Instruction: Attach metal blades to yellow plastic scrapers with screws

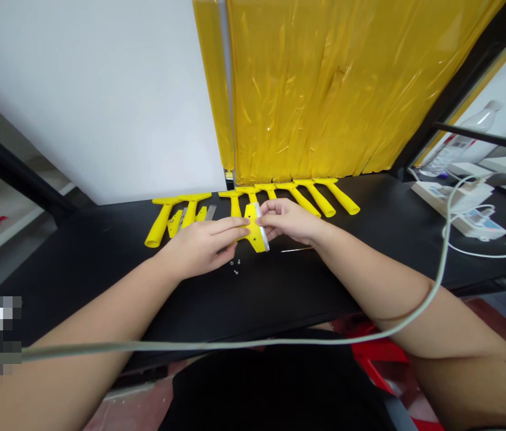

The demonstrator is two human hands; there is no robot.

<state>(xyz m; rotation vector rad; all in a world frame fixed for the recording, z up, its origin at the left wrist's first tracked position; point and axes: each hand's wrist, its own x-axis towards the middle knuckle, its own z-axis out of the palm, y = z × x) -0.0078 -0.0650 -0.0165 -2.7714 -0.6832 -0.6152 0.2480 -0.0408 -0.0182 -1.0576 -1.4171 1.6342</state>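
Between my two hands is a yellow scraper (pixel 254 236) with a metal blade along its right edge. My left hand (pixel 210 242) is closed around its handle side, the thumb and fingers lying on the yellow plastic. At the blade edge, my right hand (pixel 282 218) pinches with thumb and fingertips. Just below the left fingertips lie a few small screws (pixel 236 272) on the black table. Behind my hands stretches a row of yellow scraper handles (pixel 158 226). Small yellow plates (pixel 174 224) and a metal blade (pixel 210 212) lie among the left ones.
A thin metal rod (pixel 295 249) lies under my right wrist. A white cable (pixel 441 269) loops across my right arm and in front of me. White boxes (pixel 463 209) and a plastic bottle (pixel 463 137) stand at the right. Yellow sheeting (pixel 325 90) backs the table (pixel 244 311).
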